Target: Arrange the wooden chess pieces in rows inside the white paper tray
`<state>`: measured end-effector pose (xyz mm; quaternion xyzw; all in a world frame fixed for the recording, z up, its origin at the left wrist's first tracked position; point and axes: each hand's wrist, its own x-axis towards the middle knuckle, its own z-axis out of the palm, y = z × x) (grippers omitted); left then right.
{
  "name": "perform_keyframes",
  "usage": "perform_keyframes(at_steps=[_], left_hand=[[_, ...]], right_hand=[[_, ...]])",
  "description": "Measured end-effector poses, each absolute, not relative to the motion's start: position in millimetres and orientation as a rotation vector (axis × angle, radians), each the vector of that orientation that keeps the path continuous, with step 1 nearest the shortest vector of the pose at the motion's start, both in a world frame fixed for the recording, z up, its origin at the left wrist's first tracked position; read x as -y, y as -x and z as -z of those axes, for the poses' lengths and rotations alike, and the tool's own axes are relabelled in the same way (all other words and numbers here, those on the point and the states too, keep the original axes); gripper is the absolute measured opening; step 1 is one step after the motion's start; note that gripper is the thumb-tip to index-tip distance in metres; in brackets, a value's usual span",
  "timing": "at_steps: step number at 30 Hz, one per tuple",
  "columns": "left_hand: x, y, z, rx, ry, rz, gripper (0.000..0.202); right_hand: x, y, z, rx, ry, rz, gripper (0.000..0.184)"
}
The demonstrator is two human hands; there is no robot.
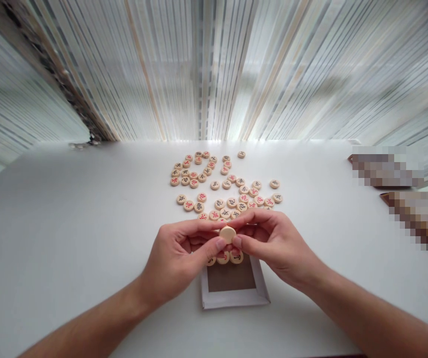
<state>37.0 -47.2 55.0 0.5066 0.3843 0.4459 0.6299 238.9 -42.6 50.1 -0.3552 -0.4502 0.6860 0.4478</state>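
Between the thumbs and fingertips of my left hand (184, 248) and my right hand (273, 243) is a round wooden Chinese chess piece (227, 235), its blank side toward me. Both hands are closed on it, above a shallow white box (236, 301) with a brown bottom. Inside the box, at its far part, a red-marked chess piece (223, 258) and a black-marked chess piece (236, 257) lie side by side, with another partly covered by my left thumb. My hands hide the far end of the box.
Many loose Chinese chess pieces (225, 213) with red or black characters are spread on the white table (87, 223) beyond my hands. A striped curtain (176, 69) hangs behind the table. Two blurred-out items (388, 171) lie at the right edge.
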Motion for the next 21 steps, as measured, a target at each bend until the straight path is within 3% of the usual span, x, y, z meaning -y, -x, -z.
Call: perform_keyframes(at_steps=[5, 9, 13, 21], left_hand=[[45.7, -37.5, -53.4, -0.923, -1.137, -1.014, 0.031], [44.6, -36.6, -54.3, -0.901, -1.135, -0.992, 0.029], [44.2, -35.0, -59.7, -0.762, -1.152, -0.948, 0.029], [43.6, -32.9, -54.8, -0.676, -1.051, -0.871, 0.029]], right_hand=[[45.7, -235.5, -48.3, 1.274, 0.854, -1.448, 0.022], [47.6, -234.6, -47.2, 1.529, 0.863, -1.074, 0.014], [46.8, -235.6, -48.2, 1.731, 0.825, -0.729, 0.018], [45.1, -237.7, -47.5, 1.850, 0.849, -0.557, 0.026]])
